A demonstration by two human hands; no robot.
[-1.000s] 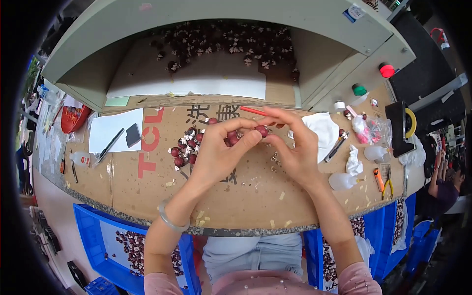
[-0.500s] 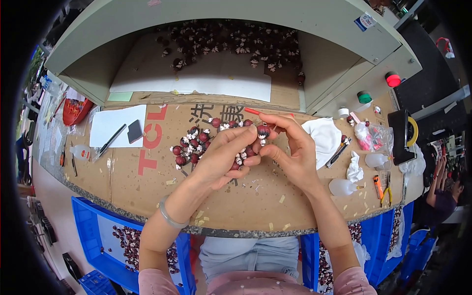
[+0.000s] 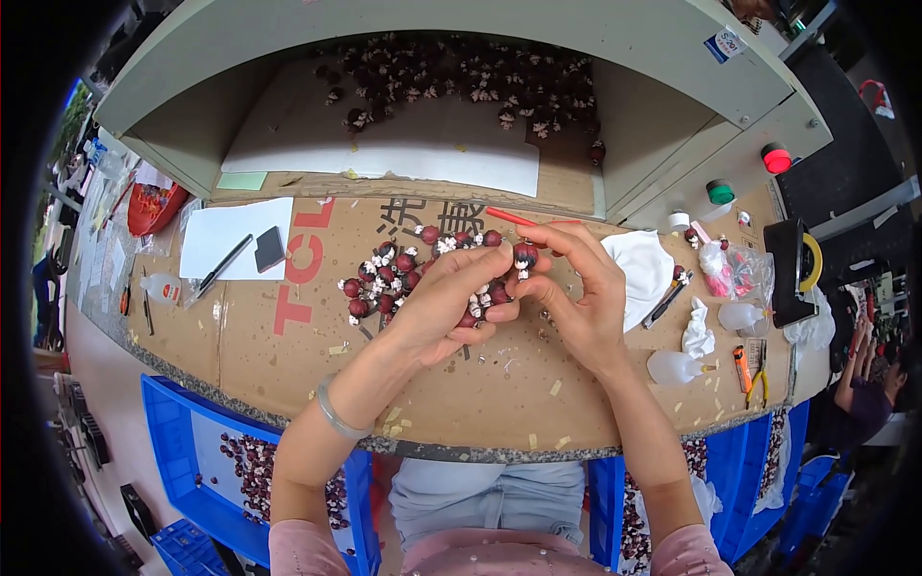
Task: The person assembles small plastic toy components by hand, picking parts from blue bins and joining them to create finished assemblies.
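My left hand [image 3: 447,293] is closed around several small dark-red round figurines with white parts. One such figurine [image 3: 524,257] stands out upright at its thumb and fingertips. My right hand [image 3: 586,293] is curled close beside it, with thumb and fingertips around the figurine's right side; the exact contact is partly hidden. A thin red stick [image 3: 511,217] passes behind the right index finger; whether that hand holds it I cannot tell. More of the same figurines [image 3: 384,274] lie in a loose pile on the cardboard, just left of and beyond my left hand.
A grey cabinet [image 3: 663,163] with many figurines inside stands at the back. White cloth [image 3: 639,274], squeeze bottles [image 3: 677,367], an orange cutter [image 3: 741,369] and yellow-handled pliers [image 3: 758,386] lie right. Left are paper [image 3: 213,228] and a pen [image 3: 227,262]. Blue bins [image 3: 173,451] sit below the table edge.
The whole view has shifted slightly. Both hands keep nearly the same pose around the figurine, which shows a little more upright between the fingertips.
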